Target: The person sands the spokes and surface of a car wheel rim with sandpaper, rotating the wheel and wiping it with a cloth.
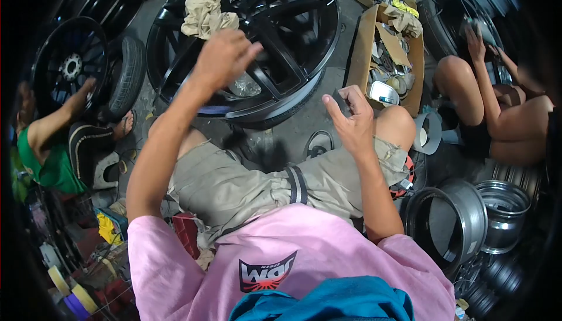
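Here, left hand (pixel 225 57), grasp unclear, hovers over wheel (pixel 278 55); right hand (pixel 355 117) pinches dark piece (pixel 340 101).

Workshop floor (pixel 350 6): grey, scuffed, crowded on every side. To the left, a black spoked wheel (pixel 72 65) stands near a loose tyre (pixel 128 78). Ahead and right, an open cardboard box (pixel 366 43) sits on the floor, packed with mixed scraps. Lower right, two silver rims (pixel 472 215), side by side. Lower left: clutter, a yellow cloth (pixel 107 227), a purple spool (pixel 76 307). Light fairly even mid-floor, glinting off metal; outer edges fall dark.
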`<state>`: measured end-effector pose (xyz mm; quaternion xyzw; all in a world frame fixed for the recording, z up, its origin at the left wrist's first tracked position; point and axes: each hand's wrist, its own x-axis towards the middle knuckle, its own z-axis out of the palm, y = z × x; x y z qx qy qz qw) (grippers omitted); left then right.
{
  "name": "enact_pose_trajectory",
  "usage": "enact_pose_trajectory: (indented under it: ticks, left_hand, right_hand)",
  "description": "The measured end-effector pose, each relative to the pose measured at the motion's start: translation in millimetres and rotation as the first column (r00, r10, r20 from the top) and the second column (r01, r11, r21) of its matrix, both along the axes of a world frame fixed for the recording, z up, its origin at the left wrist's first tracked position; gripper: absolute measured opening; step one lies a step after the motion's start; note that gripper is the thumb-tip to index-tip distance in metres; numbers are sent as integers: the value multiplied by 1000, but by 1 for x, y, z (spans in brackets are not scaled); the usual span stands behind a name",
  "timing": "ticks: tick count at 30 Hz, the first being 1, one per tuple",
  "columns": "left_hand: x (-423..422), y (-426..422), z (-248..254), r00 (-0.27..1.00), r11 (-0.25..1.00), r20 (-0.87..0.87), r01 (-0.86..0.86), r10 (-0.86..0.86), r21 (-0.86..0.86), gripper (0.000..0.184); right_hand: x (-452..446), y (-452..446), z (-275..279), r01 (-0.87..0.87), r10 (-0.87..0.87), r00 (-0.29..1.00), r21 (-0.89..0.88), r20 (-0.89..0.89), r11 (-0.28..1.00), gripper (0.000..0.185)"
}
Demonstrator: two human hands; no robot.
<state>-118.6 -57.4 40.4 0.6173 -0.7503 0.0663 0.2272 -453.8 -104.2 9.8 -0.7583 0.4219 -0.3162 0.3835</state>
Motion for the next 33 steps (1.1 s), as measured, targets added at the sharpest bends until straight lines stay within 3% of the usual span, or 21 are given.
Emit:
enact_pose_trajectory:
  ticks: [2, 4, 5, 7, 10, 12, 13, 17, 33]
  left_hand:
    - [37, -10, 1, 994, 991, 31, -101, 105, -91, 25]
    - [56, -13, 16, 976, 948, -51, -217, 211, -234, 32]
    - [65, -10, 24, 964, 929, -37, -263, 263, -259, 31]
    - [102, -7, 18, 934, 900, -29, -352, 356, -257, 31]
    - [143, 2, -7, 889, 851, -55, -452, 455, -267, 33]
    - [151, 9, -35, 804, 785, -65, -592, 591, -179, 35]
    - [146, 12, -49, 813, 789, -190, -581, 550, -201, 38]
    - [143, 13, -48, 766, 777, -252, -625, 592, -75, 38]
    - [141, 17, -52, 719, 758, -346, -651, 602, -34, 40]
  right_hand:
    - [3, 3, 4, -13, 13, 1000, -36, -22, 999, 24]
    - [9, 5, 3, -22, 19, 999, -68, -45, 997, 25]
    - [14, 7, 1, -8, 11, 999, -81, 32, 997, 23]
    - [20, 9, 0, 1, 8, 995, -96, 99, 995, 22]
    - [29, 7, 9, -62, 66, 998, -221, 10, 973, 18]
    - [38, 8, 17, -75, 57, 996, -330, -64, 941, 19]
    - [42, 8, 16, -79, 58, 996, -332, -73, 940, 19]
    - [51, 11, 9, -85, 62, 995, -387, -73, 918, 17]
    - [48, 16, 29, -176, 87, 957, -318, -277, 932, 10]
